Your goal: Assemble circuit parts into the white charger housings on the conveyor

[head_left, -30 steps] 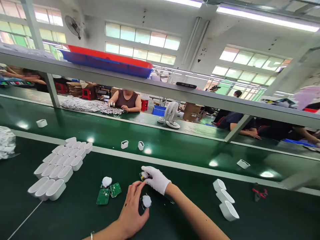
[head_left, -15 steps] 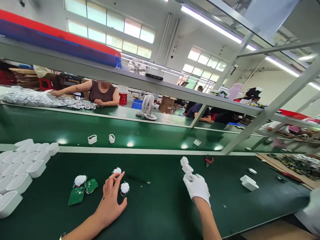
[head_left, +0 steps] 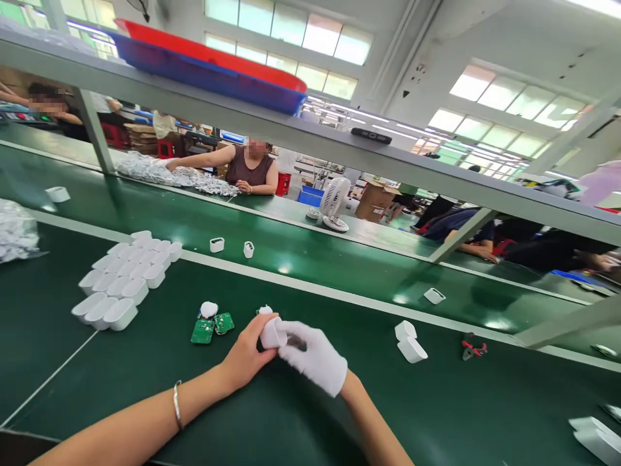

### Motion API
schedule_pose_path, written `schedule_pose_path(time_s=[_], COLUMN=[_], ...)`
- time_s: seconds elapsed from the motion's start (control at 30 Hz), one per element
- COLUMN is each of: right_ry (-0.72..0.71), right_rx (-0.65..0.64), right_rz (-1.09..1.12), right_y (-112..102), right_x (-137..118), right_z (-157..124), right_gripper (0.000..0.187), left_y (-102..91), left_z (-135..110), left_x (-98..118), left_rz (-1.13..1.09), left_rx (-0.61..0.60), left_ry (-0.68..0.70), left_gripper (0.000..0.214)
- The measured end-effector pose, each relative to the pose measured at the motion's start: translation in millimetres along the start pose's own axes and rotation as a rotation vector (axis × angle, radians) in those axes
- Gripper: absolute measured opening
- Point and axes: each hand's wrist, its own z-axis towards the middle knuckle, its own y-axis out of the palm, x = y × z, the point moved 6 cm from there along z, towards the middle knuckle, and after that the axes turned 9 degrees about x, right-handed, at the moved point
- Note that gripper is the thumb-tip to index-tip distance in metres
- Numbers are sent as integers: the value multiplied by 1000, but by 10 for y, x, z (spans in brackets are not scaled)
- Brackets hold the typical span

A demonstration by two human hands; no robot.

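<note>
A white oval plastic casing (head_left: 273,332) is held between my two hands above the green bench top. My left hand (head_left: 247,353), bare with a bracelet at the wrist, grips its left side. The gloved fingers of my right hand (head_left: 313,356) pinch its right edge. Just behind my left hand, a small white-topped part (head_left: 264,310) is mostly hidden. To the left lie green circuit boards (head_left: 202,331), one with a round white piece (head_left: 209,309) beside it. Two more white casings (head_left: 411,349) stand to the right of my hands.
Rows of white casings (head_left: 116,285) stand at left, near a clear bag (head_left: 17,230). Red-handled pliers (head_left: 473,348) lie at right. A green belt (head_left: 310,268) behind the bench carries several casings. A person (head_left: 250,168) sits across, near a white fan (head_left: 336,200).
My right hand has taken a casing from the group at right and brought it left. My left hand has closed on it too. The view has turned left.
</note>
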Motion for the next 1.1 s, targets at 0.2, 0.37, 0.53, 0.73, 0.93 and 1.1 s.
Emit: schedule_pose_path(time_s=[0.2, 0.37, 0.53, 0.73, 0.93, 1.1], right_ry=[208, 378, 232, 164, -64, -390], right_rx=[199, 301, 344, 358, 628, 623], right_rz=[-486, -667, -533, -670, -294, -181], right_y=[-234, -369, -99, 258, -159, -309], right_x=[631, 769, 452, 507, 484, 116], right_z=[151, 55, -93, -115, -85, -180], right_gripper=[23, 32, 45, 39, 31, 29], left_y=[-157, -68, -35, -62, -54, 3], left_z=[180, 148, 187, 217, 214, 175], left_x=[-71, -150, -210, -252, -222, -226], left_rz=[84, 45, -71, -102, -97, -76], left_rx=[124, 66, 39, 97, 66, -5], left_ry=[18, -27, -83, -120, -53, 5], left_gripper=[41, 47, 48, 46, 51, 61])
